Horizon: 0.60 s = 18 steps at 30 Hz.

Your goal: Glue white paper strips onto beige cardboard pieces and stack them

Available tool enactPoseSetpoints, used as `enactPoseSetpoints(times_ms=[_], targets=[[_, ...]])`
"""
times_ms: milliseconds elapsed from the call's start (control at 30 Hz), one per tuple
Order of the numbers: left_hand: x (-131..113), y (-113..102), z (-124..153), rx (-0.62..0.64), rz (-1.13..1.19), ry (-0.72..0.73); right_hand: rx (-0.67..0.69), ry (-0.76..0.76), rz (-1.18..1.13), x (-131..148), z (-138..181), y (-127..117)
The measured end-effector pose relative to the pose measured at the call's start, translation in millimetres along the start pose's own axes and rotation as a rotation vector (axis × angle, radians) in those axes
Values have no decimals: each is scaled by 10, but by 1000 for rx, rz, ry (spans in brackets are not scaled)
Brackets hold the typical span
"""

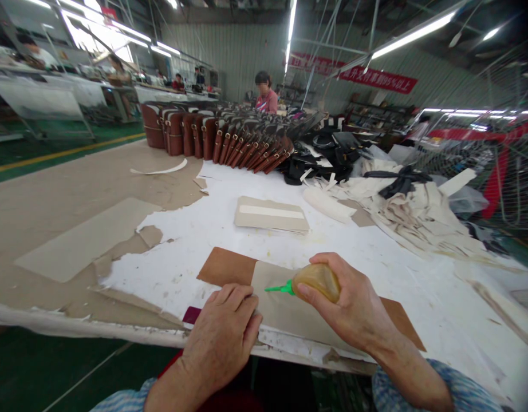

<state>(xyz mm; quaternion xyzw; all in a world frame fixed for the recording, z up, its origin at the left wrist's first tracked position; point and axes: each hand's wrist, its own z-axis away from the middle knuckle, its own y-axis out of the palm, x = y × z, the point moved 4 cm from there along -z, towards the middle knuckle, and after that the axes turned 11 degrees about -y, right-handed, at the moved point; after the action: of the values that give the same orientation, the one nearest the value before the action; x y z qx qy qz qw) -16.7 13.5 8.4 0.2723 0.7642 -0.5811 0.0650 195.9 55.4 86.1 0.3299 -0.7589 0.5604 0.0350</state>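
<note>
My right hand is wrapped round a small amber squeeze bottle whose green nozzle points left over a grey-beige panel. That panel lies on a brown leather piece at the near edge of the table. My left hand rests on the left end of the panel, its fingers curled and pressed down at the table edge. A dark red scrap shows just left of that hand.
A stack of beige panels lies in the middle of the white table cover. Rows of brown bags stand at the back, black straps and cream fabric pieces at the right. A person works at the far end.
</note>
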Motion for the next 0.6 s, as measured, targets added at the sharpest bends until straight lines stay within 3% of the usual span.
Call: enactPoseSetpoints(times_ms=[167,367,500,600], targets=[[-3,-1,2,-3,-5,6,-37,-105,63,44,-35,9],[1,8,17,-2,1,5,-46,-84,64,81,-40,-11],[8,8,7,-11,-11,-7,2,15,-2,74,-44,-12],[17,9,3,-31,-17,2,-11,209,-160,-53,53,26]])
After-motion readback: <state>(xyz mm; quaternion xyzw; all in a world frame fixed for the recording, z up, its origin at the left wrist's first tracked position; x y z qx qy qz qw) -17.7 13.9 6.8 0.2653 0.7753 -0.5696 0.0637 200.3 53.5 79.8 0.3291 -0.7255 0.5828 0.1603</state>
